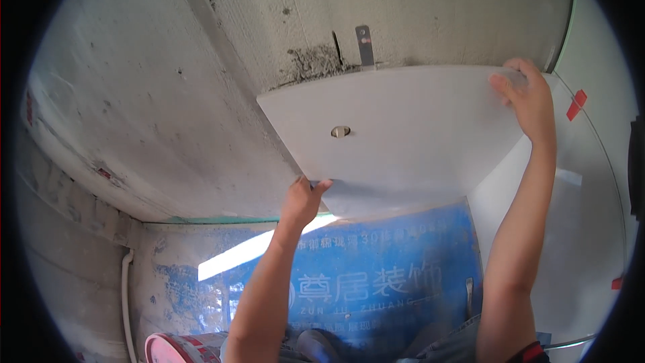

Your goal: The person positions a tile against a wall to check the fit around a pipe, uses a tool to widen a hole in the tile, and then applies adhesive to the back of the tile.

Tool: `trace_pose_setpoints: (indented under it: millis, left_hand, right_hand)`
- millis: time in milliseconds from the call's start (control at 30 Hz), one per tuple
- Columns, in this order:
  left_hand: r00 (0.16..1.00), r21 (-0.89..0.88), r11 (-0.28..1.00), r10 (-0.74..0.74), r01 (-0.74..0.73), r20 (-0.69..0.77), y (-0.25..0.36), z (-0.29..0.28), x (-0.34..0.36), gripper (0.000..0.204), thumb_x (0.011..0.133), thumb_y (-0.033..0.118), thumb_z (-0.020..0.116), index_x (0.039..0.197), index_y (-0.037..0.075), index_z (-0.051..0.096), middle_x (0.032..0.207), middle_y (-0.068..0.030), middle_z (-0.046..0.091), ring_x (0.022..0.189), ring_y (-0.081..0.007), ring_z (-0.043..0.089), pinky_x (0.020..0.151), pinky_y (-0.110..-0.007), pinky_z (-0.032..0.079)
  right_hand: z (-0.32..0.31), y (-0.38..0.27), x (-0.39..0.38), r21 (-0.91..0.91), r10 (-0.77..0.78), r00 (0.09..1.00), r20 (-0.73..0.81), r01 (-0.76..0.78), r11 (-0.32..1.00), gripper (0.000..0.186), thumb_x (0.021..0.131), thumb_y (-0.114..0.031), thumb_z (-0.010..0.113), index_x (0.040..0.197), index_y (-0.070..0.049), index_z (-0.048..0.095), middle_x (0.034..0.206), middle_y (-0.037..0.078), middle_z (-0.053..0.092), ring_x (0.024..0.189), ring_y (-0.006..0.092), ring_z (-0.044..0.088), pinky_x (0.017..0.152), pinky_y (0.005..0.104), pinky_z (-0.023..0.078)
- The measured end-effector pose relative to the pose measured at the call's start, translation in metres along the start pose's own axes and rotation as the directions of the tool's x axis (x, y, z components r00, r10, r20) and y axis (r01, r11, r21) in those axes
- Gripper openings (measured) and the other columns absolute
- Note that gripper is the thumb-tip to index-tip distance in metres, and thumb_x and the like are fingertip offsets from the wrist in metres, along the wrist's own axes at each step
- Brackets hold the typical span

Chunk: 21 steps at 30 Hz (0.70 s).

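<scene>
left hand (304,203) and right hand (529,99) are both clamped on edges of the white tile (416,131), upper centre of the frame, which could chip if one grip slips against the rough wall (443,17).

Large pale Chinese characters (369,281), smaller Latin capitals (356,309) beneath and fainter print (373,236) above stand on the flat blue floor covering (390,255), below the left hand (304,200)'s grip.

The head view looks down from the person's head, near and in front of the white panel (416,134), its fisheye reaching past the panel's every side.
</scene>
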State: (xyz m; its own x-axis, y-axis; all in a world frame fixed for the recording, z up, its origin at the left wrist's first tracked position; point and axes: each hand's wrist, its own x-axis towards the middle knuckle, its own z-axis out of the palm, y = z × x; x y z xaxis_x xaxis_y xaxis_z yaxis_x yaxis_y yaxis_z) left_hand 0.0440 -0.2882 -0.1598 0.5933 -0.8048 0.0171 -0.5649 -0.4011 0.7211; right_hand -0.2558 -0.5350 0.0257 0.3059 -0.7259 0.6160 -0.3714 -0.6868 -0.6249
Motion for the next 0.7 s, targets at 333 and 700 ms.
trace_pose_setpoints:
  millis: [333, 700]
  left_hand:
    - [0.993, 0.270, 0.960, 0.099, -0.076, -0.071, -0.016, -0.009, -0.002, 0.050, 0.090, 0.045, 0.063, 0.088, -0.005, 0.063, 0.074, -0.0246, 0.061, 0.075, -0.0449, 0.059, 0.067, -0.045, 0.047]
    - [0.976, 0.117, 0.990, 0.099, -0.077, -0.196, -0.017, -0.001, 0.001, 0.041, 0.089, 0.036, 0.066, 0.094, -0.004, 0.063, 0.077, -0.0237, 0.062, 0.070, -0.0416, 0.058, 0.066, -0.041, 0.047]
  right_hand:
    - [0.013, 0.024, 0.006, -0.087, -0.023, 0.994, -0.109, 0.014, 0.996, 0.057, 0.071, -0.053, 0.081, 0.100, -0.006, 0.068, 0.062, 0.001, 0.054, 0.054, 0.0068, 0.048, 0.049, 0.0217, 0.036]
    - [0.021, 0.015, 0.006, -0.093, 0.001, 0.994, -0.110, -0.011, 0.996, 0.049, 0.074, -0.050, 0.080, 0.096, -0.008, 0.071, 0.062, -0.005, 0.052, 0.059, 0.0026, 0.046, 0.055, 0.0180, 0.035]
